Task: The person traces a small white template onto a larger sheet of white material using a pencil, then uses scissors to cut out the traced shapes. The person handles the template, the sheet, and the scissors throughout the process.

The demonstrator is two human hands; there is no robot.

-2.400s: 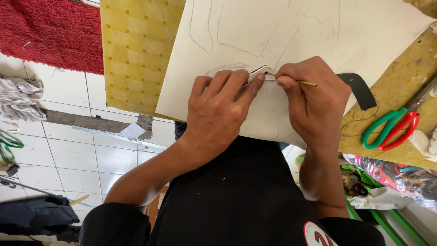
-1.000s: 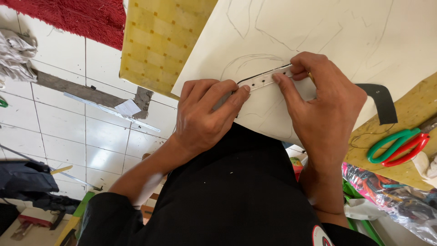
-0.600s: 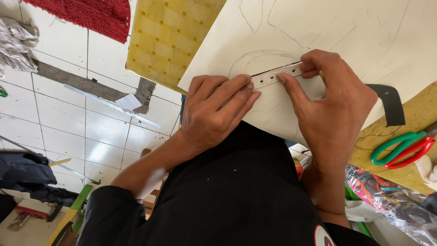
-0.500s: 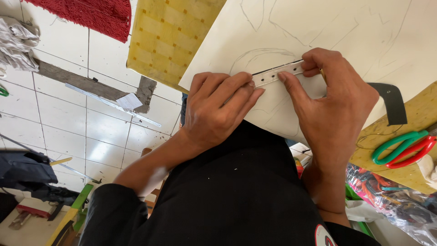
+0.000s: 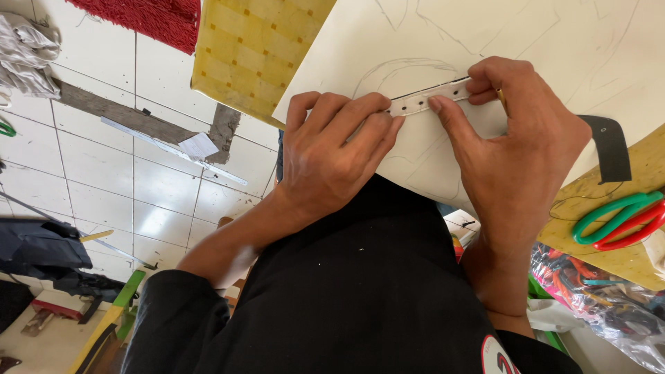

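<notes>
A white tiled floor (image 5: pixel 104 187) fills the left of the view, with a red rug (image 5: pixel 149 17) at the top edge. A yellow patterned board (image 5: pixel 256 48) leans out over it, and on that lies a large cream sheet (image 5: pixel 554 48) marked with pencil curves. The person's black-clad lap sits under the sheet's near edge.

The left hand (image 5: pixel 332 159) lies flat on the sheet, fingers together, their tips pressing down the left end of a narrow pale perforated strip (image 5: pixel 426 100). The right hand (image 5: pixel 516 145) presses the same strip from the other side, thumb on its lower edge and fingers curled over its right end; a thin yellow pencil shows just behind those fingers. The two hands nearly meet along the strip.

To the right, green and red scissors (image 5: pixel 616 221) rest on the yellow board, near a black strap (image 5: pixel 609 145).
</notes>
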